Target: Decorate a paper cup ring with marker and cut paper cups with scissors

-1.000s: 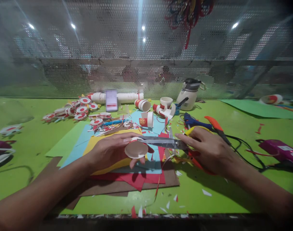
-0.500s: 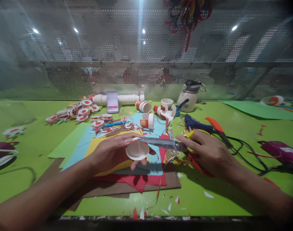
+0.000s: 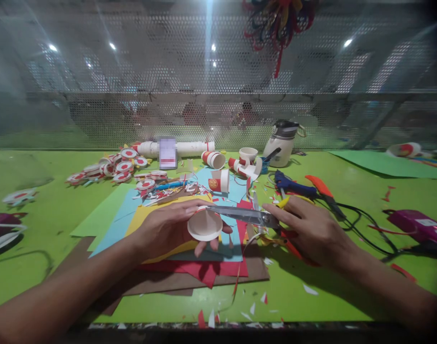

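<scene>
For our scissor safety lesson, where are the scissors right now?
In the head view, the scissors are just right of centre, in the right hand, pointing left to the cup in the left hand.

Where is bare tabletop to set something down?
Green tabletop lies bare between the orange handle and green sheet, and between the light-green paper and leftmost disc. Crowded: the middle, around the scissors and held cup.

The place looks like a papercraft workshop: a bright green table (image 3: 161,310) carries stacked coloured paper sheets (image 3: 114,222), printed paper cups (image 3: 218,181), scissors (image 3: 240,213), a blue-and-orange glue gun (image 3: 295,185), snipped scraps (image 3: 311,289) and a heap of red-and-white paper discs (image 3: 124,166), with perforated metal panelling (image 3: 132,110) behind.
</scene>
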`<action>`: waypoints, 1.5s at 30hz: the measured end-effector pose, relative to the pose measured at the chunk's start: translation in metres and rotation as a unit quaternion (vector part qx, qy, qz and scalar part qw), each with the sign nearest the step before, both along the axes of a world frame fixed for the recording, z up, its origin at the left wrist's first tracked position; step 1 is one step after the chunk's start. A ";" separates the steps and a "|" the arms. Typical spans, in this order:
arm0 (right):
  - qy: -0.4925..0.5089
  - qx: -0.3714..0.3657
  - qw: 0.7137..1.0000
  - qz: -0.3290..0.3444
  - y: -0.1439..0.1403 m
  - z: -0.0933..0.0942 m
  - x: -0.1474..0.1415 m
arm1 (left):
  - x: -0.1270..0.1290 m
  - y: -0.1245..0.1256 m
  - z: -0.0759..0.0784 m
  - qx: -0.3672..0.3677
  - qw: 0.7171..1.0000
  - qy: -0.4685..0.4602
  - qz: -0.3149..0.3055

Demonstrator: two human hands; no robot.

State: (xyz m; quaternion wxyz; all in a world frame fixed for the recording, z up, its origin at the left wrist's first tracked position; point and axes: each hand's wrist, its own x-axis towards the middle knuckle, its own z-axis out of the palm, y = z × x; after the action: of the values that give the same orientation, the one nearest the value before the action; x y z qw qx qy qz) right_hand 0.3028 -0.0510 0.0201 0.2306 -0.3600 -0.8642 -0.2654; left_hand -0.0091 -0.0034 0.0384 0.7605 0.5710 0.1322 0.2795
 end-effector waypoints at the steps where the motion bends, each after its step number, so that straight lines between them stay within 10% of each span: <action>1: -0.002 0.002 1.000 -0.001 0.000 0.000 0.000 | 0.000 -0.001 0.001 -0.005 1.000 0.001 0.001; 45: 0.011 -0.011 1.000 -0.024 -0.001 -0.002 0.003 | 0.003 0.001 -0.003 -0.066 0.996 -0.017 -0.062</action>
State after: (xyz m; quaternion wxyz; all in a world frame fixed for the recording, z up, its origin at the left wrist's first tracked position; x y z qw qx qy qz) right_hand 0.3062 -0.0519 0.0185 0.2296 -0.3865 -0.8554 -0.2572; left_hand -0.0061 -0.0020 0.0357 0.8149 0.5214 0.1016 0.2319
